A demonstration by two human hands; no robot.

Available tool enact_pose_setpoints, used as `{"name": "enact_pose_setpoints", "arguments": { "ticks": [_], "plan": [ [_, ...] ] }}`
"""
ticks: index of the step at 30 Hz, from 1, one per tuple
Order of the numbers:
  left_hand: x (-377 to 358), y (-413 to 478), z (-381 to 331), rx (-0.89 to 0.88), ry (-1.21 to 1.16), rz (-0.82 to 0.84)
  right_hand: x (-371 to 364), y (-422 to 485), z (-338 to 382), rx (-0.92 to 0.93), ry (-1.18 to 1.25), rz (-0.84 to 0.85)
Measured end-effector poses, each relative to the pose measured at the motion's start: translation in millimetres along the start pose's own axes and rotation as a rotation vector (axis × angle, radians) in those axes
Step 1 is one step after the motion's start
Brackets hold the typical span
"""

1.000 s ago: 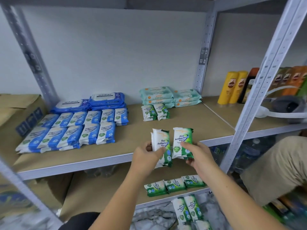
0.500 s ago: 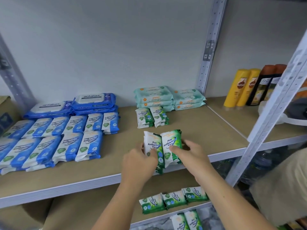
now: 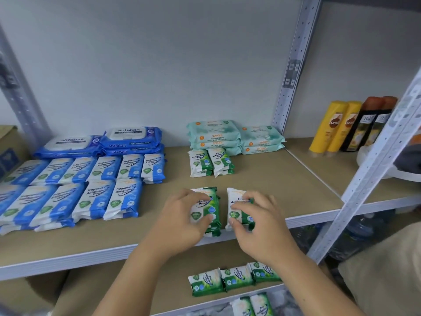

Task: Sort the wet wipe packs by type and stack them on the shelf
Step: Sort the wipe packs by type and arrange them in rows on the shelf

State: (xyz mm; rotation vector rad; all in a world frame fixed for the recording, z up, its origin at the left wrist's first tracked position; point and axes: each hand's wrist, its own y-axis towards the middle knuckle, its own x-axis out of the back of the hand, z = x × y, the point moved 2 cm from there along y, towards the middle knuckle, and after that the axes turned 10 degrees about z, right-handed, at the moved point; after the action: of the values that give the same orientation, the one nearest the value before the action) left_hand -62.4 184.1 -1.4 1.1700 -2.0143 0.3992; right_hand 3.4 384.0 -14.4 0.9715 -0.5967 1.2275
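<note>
From the head camera, the left grip is curling its fingers over a small stack of green-and-white plastic pine wipe packs, grasping it where it is lying near the front edge of the tan board shelf. The right grip is grasping a second green-and-white stack just beside it, with a narrow gap between the two. Behind them, two more green stacks are sitting in front of mint-green wipe packs at the wall. Blue-and-white wipe packs are lying to the left.

Left stack and right stack on the shelf
Green-white pine antibacterial wipe packs, lying flat side by side, just apart, near the shelf's front edge.
</note>
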Motion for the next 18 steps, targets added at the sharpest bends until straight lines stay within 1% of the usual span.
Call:
{"name": "enact_pose_setpoints", "arguments": {
  "ticks": [2, 5, 9, 13, 18],
  "plan": [
    [-1.1, -4.5, 2.0, -0.061, 0.107, 0.045, 0.9, -0.3, 1.5, 0.007, -0.035, 0.013],
    [-8.0, -6.0, 4.7, -0.077, 0.169, 0.022, 4.1, 1.5, 0.9, 0.007, -0.046, 0.023],
    [-9.9, -4.3, 7.8, -0.111, 0.107, -0.028, 2.6, 2.9, 1.6, 0.041, -0.064, 0.039],
    [-9.8, -3.9, 9.5, -0.129, 0.067, -0.034, 5.0, 3.3, 3.3, 0.046, -0.105, 0.052],
    [-12.0, -2.6, 8.1, -0.114, 0.079, -0.027, 2.4, -1.7, 2.0, 0.086, -0.182, 0.15]
  ]
}}
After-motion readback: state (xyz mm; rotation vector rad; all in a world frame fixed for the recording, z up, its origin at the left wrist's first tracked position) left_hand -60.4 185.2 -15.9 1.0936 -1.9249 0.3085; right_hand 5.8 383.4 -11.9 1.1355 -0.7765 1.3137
